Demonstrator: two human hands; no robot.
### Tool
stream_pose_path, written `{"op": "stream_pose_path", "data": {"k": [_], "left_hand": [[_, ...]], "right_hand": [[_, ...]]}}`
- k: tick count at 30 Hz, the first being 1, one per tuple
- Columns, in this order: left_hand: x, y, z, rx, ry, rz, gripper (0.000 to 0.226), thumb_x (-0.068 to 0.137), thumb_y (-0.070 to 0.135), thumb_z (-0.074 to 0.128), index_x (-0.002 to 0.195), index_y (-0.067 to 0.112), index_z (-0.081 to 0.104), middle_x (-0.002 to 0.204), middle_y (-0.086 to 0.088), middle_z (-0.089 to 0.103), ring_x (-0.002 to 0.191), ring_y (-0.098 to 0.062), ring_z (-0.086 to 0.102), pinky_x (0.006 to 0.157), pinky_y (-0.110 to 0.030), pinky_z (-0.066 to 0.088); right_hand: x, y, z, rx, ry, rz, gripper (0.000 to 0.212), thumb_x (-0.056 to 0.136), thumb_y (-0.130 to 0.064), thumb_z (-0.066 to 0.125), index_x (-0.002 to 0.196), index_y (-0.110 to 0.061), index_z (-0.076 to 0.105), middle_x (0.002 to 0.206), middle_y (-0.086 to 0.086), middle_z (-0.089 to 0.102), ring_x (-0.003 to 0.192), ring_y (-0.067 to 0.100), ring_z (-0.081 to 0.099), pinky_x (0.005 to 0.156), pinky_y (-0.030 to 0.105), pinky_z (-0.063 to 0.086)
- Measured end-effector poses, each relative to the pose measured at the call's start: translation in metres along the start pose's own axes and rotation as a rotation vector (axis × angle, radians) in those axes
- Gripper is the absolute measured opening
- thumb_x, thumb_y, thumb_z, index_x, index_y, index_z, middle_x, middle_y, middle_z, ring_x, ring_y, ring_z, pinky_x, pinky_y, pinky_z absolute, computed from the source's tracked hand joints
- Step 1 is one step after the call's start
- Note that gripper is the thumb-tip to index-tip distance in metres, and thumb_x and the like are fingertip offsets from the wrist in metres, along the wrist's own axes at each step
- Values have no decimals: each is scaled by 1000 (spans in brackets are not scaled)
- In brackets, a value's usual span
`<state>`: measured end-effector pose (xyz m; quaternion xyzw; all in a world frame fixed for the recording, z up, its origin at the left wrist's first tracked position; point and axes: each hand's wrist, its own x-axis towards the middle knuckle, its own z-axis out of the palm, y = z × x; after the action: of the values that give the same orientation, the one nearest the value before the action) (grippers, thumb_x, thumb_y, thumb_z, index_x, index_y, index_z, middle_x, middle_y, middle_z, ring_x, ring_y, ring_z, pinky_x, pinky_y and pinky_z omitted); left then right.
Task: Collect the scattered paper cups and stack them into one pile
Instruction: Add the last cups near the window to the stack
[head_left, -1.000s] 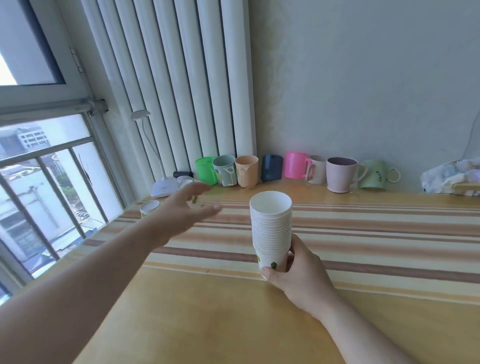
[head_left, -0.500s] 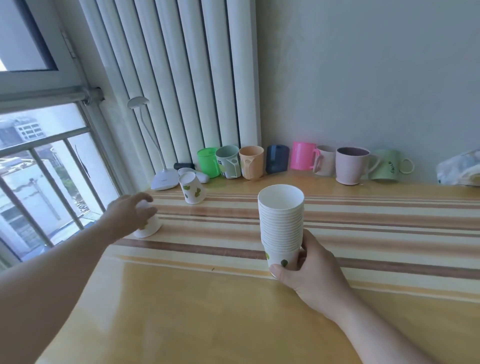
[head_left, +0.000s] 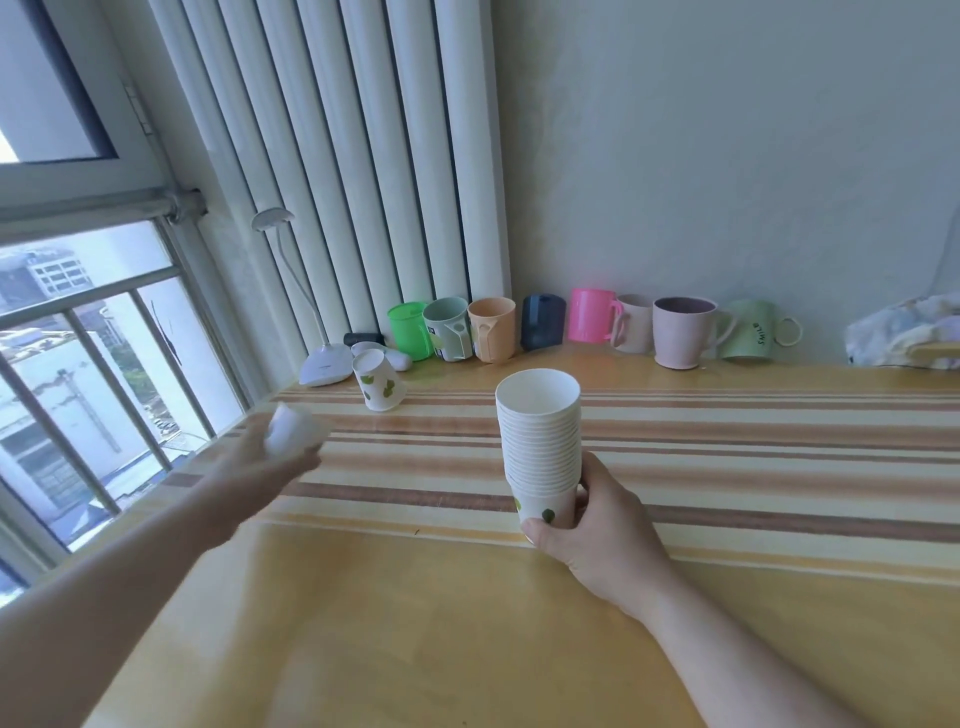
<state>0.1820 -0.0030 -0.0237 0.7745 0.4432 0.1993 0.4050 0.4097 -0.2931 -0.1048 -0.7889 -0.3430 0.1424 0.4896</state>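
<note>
My right hand (head_left: 597, 525) grips the bottom of a tall stack of white paper cups (head_left: 540, 431) with green spots, held upright above the table's middle. My left hand (head_left: 265, 467), blurred by motion, is closed around a single white paper cup (head_left: 291, 428) lifted off the table near the left edge. One more paper cup (head_left: 379, 387) with green spots stands upside down and tilted at the back left, apart from both hands.
A row of coloured mugs (head_left: 587, 327) lines the back wall. A white desk lamp (head_left: 324, 366) stands at the back left by the radiator. The striped tablecloth (head_left: 753, 441) covers the far half of the wooden table (head_left: 415, 623). A crumpled cloth (head_left: 904, 332) lies far right. A window is to the left.
My left hand reached to the cup by the left edge, closed on it and lifted it off the table, moving toward the stack. My right hand kept holding the stack.
</note>
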Motion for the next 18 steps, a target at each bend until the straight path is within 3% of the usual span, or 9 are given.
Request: {"op": "stream_pose_path", "data": {"k": [2, 5, 7, 9, 11, 14, 16, 18], "left_hand": [[-16, 46, 29, -320, -154, 138, 82, 59, 43, 89, 134, 26, 60, 128, -11, 70, 112, -30, 66, 100, -44, 50], [-41, 115, 63, -518, -350, 375, 64, 74, 25, 86, 133, 18, 63, 124, -6, 78, 119, -25, 72, 113, -43, 51], [-55, 152, 77, -571, -426, 484, 63, 83, 21, 83, 140, 7, 61, 130, -12, 77, 123, -24, 73, 111, -38, 55], [-65, 179, 86, -566, -404, 548, 45, 91, 14, 79, 133, 5, 64, 124, -15, 78, 113, -18, 77, 97, -26, 62], [-69, 190, 93, -474, -378, 571, 39, 90, 12, 84, 125, 10, 67, 114, -8, 81, 105, -14, 79, 89, -24, 63], [-69, 183, 105, -208, -384, 510, 54, 85, 14, 92, 126, 30, 62, 117, 3, 77, 102, -1, 74, 88, -26, 59], [-66, 172, 110, -183, -463, 431, 58, 85, 16, 93, 126, 38, 58, 117, 9, 75, 99, 9, 72, 90, -25, 55], [-60, 158, 112, -218, -574, 398, 69, 81, 23, 96, 136, 34, 56, 130, 6, 75, 117, 0, 71, 103, -33, 53]], "right_hand": [[-1, -1, -1, 3, -6, 0, 51, 77, -38, 88, 116, -50, 56, 99, -21, 77, 89, -11, 69, 73, 20, 53], [-2, -1, -3, 0, -4, -6, 50, 79, -35, 88, 112, -53, 55, 99, -21, 78, 91, -9, 69, 74, 21, 54], [-2, 0, -3, -2, -2, -5, 51, 78, -36, 88, 114, -53, 56, 99, -21, 78, 91, -6, 71, 78, 27, 58], [-2, 0, -3, -5, -2, -2, 51, 77, -37, 88, 114, -51, 56, 99, -20, 78, 91, -5, 70, 80, 29, 60], [-2, 0, -3, -5, 1, -2, 50, 77, -37, 87, 114, -50, 57, 98, -19, 78, 90, -4, 70, 80, 30, 61], [-2, 0, -3, -5, 2, -4, 49, 76, -39, 87, 114, -49, 57, 96, -18, 78, 89, 0, 72, 80, 33, 62], [-2, -1, -3, -4, 0, -6, 50, 76, -41, 86, 115, -49, 57, 97, -19, 78, 89, -1, 72, 81, 33, 62], [-2, -2, -3, 0, -2, -13, 52, 76, -41, 87, 118, -50, 56, 99, -20, 78, 90, -1, 72, 83, 34, 62]]}}
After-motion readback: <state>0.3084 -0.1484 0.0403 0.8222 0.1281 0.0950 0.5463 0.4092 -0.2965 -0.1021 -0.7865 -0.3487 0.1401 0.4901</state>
